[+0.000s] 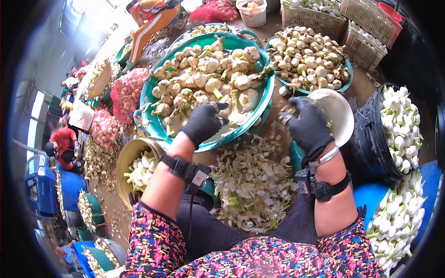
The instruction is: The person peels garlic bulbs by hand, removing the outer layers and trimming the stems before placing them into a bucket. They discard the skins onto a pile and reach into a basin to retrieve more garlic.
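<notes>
My left hand (pixel 204 122), in a black glove, is over the near rim of a large green tub (pixel 147 95). Its thumb and fingers are apart, with nothing visible between them. Unpeeled bulbs (pixel 213 85) with soil and short stems lie in the tub just beyond that hand. To the right, my right hand (pixel 307 124), gloved in black too, hovers beside a white bucket (pixel 342 113) with its fingers spread and no bulb in them. Loose peelings (pixel 252 185) form a heap between my knees, below both hands.
Another tub of unpeeled bulbs (pixel 308 58) stands beyond my right hand. Clean white bulbs fill a black bucket (pixel 371 134) at right and part of a beige bucket (pixel 124 169) at left. Crates (pixel 313 17) stand behind. People in orange trousers (pixel 149 32) and a red top (pixel 64 139) are farther left.
</notes>
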### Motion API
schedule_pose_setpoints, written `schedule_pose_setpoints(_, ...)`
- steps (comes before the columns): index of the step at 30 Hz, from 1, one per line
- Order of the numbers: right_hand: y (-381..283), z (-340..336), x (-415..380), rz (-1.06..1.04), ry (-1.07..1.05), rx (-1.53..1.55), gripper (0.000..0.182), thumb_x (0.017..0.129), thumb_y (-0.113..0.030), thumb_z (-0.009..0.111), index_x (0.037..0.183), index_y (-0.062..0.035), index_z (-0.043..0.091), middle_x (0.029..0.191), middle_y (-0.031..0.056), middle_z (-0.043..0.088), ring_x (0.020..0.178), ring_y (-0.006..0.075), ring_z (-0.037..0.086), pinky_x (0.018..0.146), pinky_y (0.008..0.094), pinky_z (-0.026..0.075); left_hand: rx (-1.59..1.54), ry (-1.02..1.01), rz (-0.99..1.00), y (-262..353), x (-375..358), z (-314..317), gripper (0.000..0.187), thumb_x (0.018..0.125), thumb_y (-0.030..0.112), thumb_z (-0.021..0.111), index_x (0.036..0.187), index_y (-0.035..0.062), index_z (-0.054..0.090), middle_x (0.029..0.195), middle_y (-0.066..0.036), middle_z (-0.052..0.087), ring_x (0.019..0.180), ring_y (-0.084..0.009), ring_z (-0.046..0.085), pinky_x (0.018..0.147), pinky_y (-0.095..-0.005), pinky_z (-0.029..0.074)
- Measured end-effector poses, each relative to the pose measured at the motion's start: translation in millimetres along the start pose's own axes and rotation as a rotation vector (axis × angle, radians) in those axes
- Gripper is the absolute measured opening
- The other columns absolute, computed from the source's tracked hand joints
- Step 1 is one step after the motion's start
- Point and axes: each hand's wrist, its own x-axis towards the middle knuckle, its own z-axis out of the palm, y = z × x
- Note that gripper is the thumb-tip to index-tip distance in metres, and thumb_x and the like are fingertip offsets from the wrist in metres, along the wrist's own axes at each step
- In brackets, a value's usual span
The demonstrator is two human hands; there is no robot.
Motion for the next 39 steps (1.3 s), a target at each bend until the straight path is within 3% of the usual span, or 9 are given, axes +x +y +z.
schedule_pose_setpoints(10,-10,4,2,-0.034,-0.128,0.349,0.034,0.073,-0.025,0.066,0.094,-0.0001,0.059,0.087,0.0211,0.060,0.085,0.0356,0.058,0.075,0.0415,0.045,0.743,-0.591,0.062,30,58,27,0.028,0.075,0.021,0.057,0.098,0.0073,0.065,0.106,-0.013,0.055,0.096,-0.0317,0.056,0.080,-0.0396,0.047)
schedule_pose_setpoints(14,-12,-2,3,0.015,-0.221,0.442,0.034,0.073,-0.024,0.066,0.095,0.0005,0.059,0.092,0.0234,0.059,0.084,0.0354,0.059,0.074,0.0399,0.046,0.444,-0.433,-0.095,4,57,27,0.034,0.074,0.023,0.061,0.098,-0.0001,0.061,0.087,-0.014,0.064,0.074,-0.0266,0.063,0.069,-0.0353,0.050)
schedule_pose_setpoints(20,-32,44,-16,0.188,-0.451,1.223,0.059,0.077,-0.019,0.066,0.126,-0.0014,0.039,0.094,0.0112,0.062,0.082,0.0210,0.061,0.070,0.0301,0.050,-1.074,-0.034,-0.271,72,-15,-26,0.041,0.075,0.007,0.063,0.114,-0.0015,0.055,0.098,-0.007,0.063,0.087,-0.0112,0.057,0.079,-0.0260,0.046)
schedule_pose_setpoints(21,-29,59,-23,0.074,-0.527,1.335,0.068,0.078,-0.015,0.067,0.132,-0.0012,0.028,0.091,0.0059,0.060,0.081,0.0147,0.058,0.068,0.0276,0.050,-1.118,-0.015,-0.314,84,-29,-21,0.041,0.074,0.004,0.062,0.114,-0.0012,0.055,0.101,-0.007,0.062,0.090,-0.0127,0.057,0.082,-0.0259,0.045)
schedule_pose_setpoints(22,-55,31,-24,0.588,-0.670,1.631,0.061,0.078,-0.013,0.068,0.127,0.0011,0.034,0.088,0.0072,0.059,0.077,0.0137,0.058,0.067,0.0271,0.050,-1.164,0.003,-0.356,92,-43,-17,0.041,0.073,0.000,0.061,0.114,-0.0009,0.056,0.104,-0.007,0.061,0.093,-0.0143,0.057,0.085,-0.0258,0.044)
schedule_pose_setpoints(26,-43,50,-33,0.446,-0.708,1.395,0.046,0.076,-0.012,0.068,0.114,0.0004,0.045,0.087,0.0058,0.059,0.072,0.0136,0.059,0.068,0.0272,0.051,-0.500,0.160,0.065,75,-85,-9,0.026,0.079,0.010,0.061,0.102,-0.0028,0.061,0.096,-0.009,0.062,0.087,-0.0166,0.059,0.078,-0.0295,0.049)
schedule_pose_setpoints(27,-43,49,-33,0.440,-0.745,1.390,0.041,0.075,-0.011,0.068,0.110,0.0003,0.048,0.087,0.0055,0.059,0.071,0.0136,0.059,0.069,0.0271,0.051,-1.421,0.101,-0.284,71,-89,-11,0.032,0.085,0.019,0.057,0.106,-0.0047,0.058,0.093,-0.010,0.061,0.084,-0.0165,0.060,0.074,-0.0297,0.050)
schedule_pose_setpoints(32,-57,47,-37,0.137,-0.887,1.483,0.044,0.067,-0.004,0.070,0.107,-0.0021,0.050,0.093,0.0061,0.059,0.079,0.0125,0.058,0.075,0.0257,0.050,-0.612,0.158,-0.145,71,-98,-6,0.052,0.087,0.032,0.054,0.122,-0.0054,0.045,0.097,-0.008,0.060,0.086,-0.0136,0.058,0.077,-0.0276,0.047)
schedule_pose_setpoints(39,-65,52,-35,0.259,-0.823,1.418,0.054,0.064,-0.008,0.072,0.111,-0.0040,0.046,0.105,0.0075,0.053,0.096,0.0146,0.051,0.084,0.0286,0.044,-0.992,0.341,-0.184,58,-97,3,0.031,0.089,0.018,0.052,0.113,-0.0018,0.055,0.097,-0.007,0.060,0.089,-0.0137,0.056,0.077,-0.0278,0.048)
